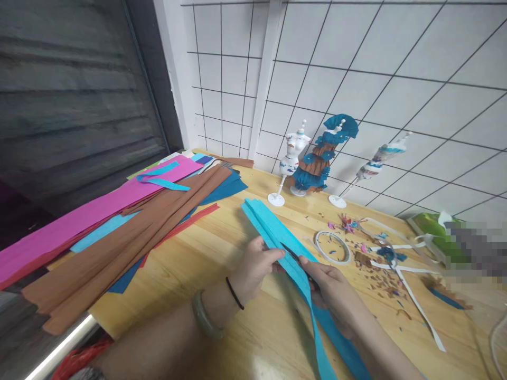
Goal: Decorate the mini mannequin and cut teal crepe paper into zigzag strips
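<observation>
My left hand [259, 262] pinches the near edge of a long turquoise crepe paper strip [263, 214] between thumb and fingers. In my right hand [330, 282] is a pair of scissors [292, 252], its dark blades lying along the paper. A narrow cut band of the turquoise paper [315, 316] curls down toward me past my right hand. The wider part of the paper runs on beneath my right wrist. The scissors' handles are mostly hidden by my fingers.
Folded crepe paper in brown [158, 216] and pink [99, 214] lies at the left. Small dress forms stand by the tiled wall, one white [293, 153], one in a blue and brown paper dress [317, 158]. A tape roll [332, 248] and paper scraps [388, 285] lie at the right.
</observation>
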A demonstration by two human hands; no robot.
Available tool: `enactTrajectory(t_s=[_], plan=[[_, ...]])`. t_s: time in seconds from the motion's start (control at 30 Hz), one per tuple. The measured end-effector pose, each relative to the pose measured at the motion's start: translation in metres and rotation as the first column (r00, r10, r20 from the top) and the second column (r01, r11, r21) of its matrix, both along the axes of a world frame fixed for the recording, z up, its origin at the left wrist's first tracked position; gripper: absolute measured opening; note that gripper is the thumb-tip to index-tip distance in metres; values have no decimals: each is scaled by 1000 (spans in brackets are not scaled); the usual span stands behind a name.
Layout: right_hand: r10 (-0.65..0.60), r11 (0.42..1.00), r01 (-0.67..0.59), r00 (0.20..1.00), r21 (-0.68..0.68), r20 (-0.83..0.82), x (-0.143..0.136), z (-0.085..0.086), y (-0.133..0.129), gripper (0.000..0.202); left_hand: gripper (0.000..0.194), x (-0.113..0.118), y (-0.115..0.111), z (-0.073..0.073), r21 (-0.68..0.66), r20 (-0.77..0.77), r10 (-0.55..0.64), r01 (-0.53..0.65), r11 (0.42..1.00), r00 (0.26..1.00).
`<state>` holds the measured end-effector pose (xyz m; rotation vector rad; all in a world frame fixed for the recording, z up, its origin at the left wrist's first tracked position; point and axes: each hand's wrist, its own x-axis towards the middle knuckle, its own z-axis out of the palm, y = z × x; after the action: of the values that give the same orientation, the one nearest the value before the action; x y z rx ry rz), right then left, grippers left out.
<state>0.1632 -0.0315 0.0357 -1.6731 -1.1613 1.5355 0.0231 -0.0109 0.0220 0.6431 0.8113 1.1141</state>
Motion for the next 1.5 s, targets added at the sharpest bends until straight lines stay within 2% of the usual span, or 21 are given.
enactTrajectory(t_s=[0.4, 0.8, 1.27, 1.5], plan=[[-21, 999, 21, 1000, 29, -9, -1, -1, -1, 55, 19, -3, 1, 0, -27, -29, 79, -80, 996, 996], [-28, 999, 29, 999, 21, -28, -3, -2, 3, 53, 26, -3, 1, -1, -20, -24, 79, -79, 997, 997], [-12, 999, 10, 999, 46, 41, -5, 0, 8, 49, 19, -2, 2, -1, 4, -40, 82, -82, 997, 996], [-37, 999, 37, 999, 25, -19, -5, -3, 7, 47, 16, -3, 3, -3, 15, -131, 103, -102, 995, 986]])
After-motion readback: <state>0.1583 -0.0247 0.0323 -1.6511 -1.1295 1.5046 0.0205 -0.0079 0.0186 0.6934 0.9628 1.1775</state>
